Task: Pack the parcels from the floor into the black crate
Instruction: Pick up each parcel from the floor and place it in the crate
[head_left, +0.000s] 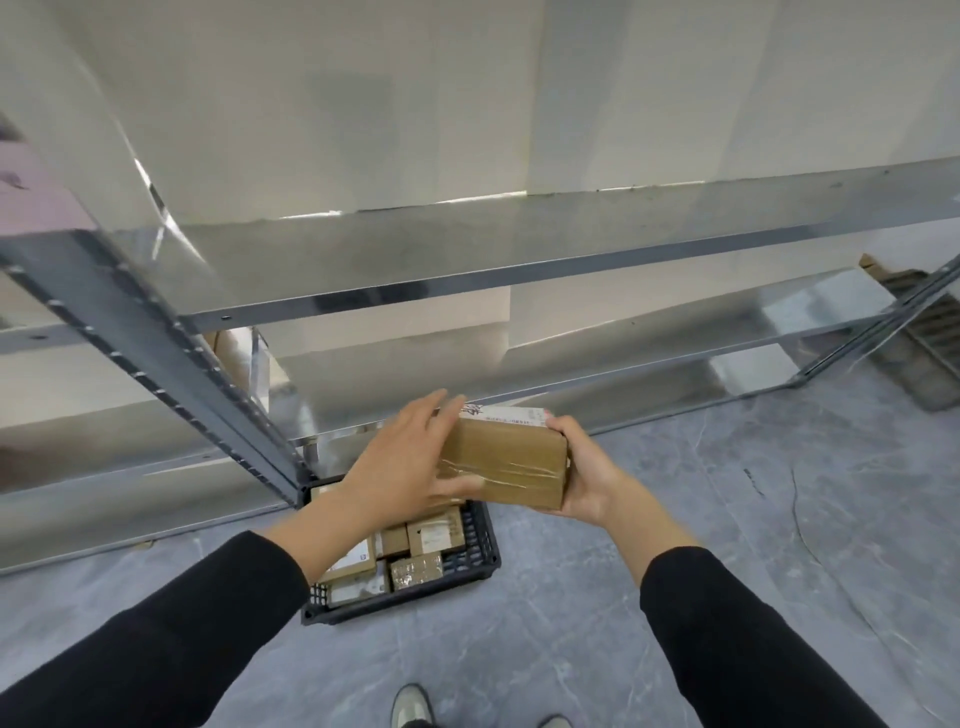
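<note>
Head view: both hands up in front of the chest, one cardboard parcel (511, 457) between them, held in the air above the black crate (480, 538).

Right hand (587, 480) grasps the parcel's right end: palm under it, fingers curled round the far side, thumb on the top edge by the white label. Left hand (400, 457) lies flat on the left end, not clenched: fingers straight and spread over the top, thumb stretched along the taped front face. It is slightly blurred, so whether it bears weight I cannot tell.

Parcel: brown, box-shaped, clear tape across the near face, printed white label on the upper face; text too small to read. Held roughly level, tilted a little toward the camera.

Black crate sits on the grey floor (545, 654), touching or just beside the foot of the shelf upright (171, 364). It has lattice walls. Several packed parcels (434, 535) lie in it, brown with labels, close together; the left forearm hides part of them.

Metal shelving (519, 260) runs across behind, with bare tiers. Black sleeves (182, 649) on both arms. Shoes (410, 706) at the bottom edge. A flat brown slatted item (919, 338) lies on the floor far right, partly behind the shelf frame.
</note>
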